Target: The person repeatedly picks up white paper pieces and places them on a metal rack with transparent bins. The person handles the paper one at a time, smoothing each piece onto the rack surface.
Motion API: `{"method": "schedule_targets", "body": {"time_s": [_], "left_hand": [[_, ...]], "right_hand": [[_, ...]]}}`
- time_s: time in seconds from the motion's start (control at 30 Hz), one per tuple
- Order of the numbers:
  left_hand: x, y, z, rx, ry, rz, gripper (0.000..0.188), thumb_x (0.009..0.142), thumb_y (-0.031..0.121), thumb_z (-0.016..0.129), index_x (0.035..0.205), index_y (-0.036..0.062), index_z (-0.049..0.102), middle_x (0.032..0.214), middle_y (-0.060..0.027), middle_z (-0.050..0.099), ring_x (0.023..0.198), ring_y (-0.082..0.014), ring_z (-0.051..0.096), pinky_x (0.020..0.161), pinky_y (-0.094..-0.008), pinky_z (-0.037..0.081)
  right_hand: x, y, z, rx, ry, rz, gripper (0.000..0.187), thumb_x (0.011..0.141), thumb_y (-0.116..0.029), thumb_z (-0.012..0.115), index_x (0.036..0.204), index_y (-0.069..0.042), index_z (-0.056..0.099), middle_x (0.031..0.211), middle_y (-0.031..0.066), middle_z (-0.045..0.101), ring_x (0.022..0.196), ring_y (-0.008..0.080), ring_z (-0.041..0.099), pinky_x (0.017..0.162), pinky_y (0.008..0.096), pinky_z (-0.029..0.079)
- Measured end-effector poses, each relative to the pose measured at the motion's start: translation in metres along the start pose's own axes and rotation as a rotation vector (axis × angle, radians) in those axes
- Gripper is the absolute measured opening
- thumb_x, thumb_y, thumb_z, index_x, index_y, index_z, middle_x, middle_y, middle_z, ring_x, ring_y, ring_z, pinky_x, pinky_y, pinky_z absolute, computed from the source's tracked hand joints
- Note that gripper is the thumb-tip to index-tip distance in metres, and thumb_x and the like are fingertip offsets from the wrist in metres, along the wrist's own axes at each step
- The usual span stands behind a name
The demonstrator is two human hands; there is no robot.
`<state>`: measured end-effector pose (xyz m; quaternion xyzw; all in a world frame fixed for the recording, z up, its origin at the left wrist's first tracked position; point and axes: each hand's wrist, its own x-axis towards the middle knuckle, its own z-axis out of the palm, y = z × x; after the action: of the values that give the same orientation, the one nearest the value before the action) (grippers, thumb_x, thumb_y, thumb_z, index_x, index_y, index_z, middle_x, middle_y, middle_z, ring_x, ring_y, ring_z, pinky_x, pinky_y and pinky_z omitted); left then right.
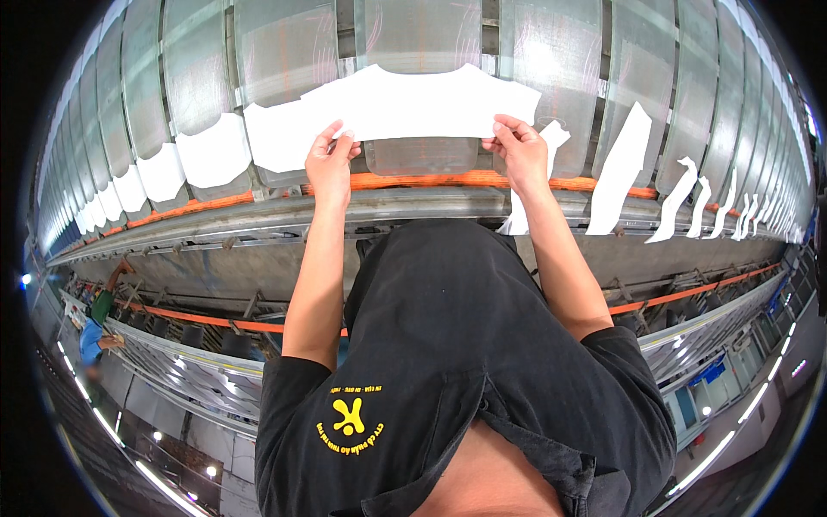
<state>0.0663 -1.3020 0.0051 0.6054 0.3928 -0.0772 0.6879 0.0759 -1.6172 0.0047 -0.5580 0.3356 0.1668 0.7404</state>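
Note:
A white cut fabric panel (428,102) is stretched flat between my hands, over a grey plate (420,158). Its far edge has a shallow scooped curve. My left hand (329,164) pinches the near left corner between thumb and fingers. At the near right corner, my right hand (522,155) grips the same panel in a pinch. Just left of it, another white panel (280,129) lies on the neighbouring plate, partly under the held one. Close to my right wrist, a narrow white piece (556,142) hangs down over the near edge.
A long row of grey plates (551,52) curves away to both sides. More white panels (214,151) lie on plates at left; loose white strips (622,172) drape over the orange rail (396,181) at right. Another person in blue (91,340) stands by a second row at far left.

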Motion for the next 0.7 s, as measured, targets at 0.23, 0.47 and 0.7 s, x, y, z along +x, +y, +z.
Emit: {"method": "schedule_targets", "body": {"time_s": [0.23, 0.47, 0.7], "left_hand": [[-0.0036, -0.0010, -0.0014, 0.029, 0.004, 0.017, 0.038, 0.094, 0.003, 0.068, 0.130, -0.0062, 0.059, 0.097, -0.0089, 0.066, 0.082, -0.0124, 0.065, 0.071, -0.0253, 0.055], [-0.0042, -0.0051, -0.0040, 0.043, 0.007, 0.019, 0.038, 0.094, 0.005, 0.068, 0.130, -0.0062, 0.059, 0.097, -0.0087, 0.066, 0.082, -0.0119, 0.064, 0.071, -0.0251, 0.055], [-0.0055, -0.0081, -0.0061, 0.061, 0.006, 0.021, 0.039, 0.094, 0.005, 0.068, 0.130, -0.0058, 0.059, 0.098, -0.0087, 0.066, 0.082, -0.0118, 0.064, 0.072, -0.0249, 0.055]], "right_hand": [[-0.0029, 0.0003, 0.0004, -0.042, 0.011, -0.008, 0.027, 0.099, -0.008, 0.065, 0.120, 0.008, 0.061, 0.100, 0.0122, 0.067, 0.083, 0.0193, 0.069, 0.076, 0.0314, 0.060], [-0.0035, 0.0037, -0.0020, -0.076, 0.023, -0.013, 0.025, 0.098, -0.007, 0.066, 0.117, 0.008, 0.061, 0.098, 0.0120, 0.066, 0.081, 0.0195, 0.070, 0.075, 0.0308, 0.060], [-0.0075, 0.0046, -0.0023, -0.102, 0.022, -0.017, 0.025, 0.098, -0.008, 0.066, 0.116, 0.009, 0.061, 0.097, 0.0120, 0.066, 0.081, 0.0198, 0.070, 0.075, 0.0305, 0.061]]}}
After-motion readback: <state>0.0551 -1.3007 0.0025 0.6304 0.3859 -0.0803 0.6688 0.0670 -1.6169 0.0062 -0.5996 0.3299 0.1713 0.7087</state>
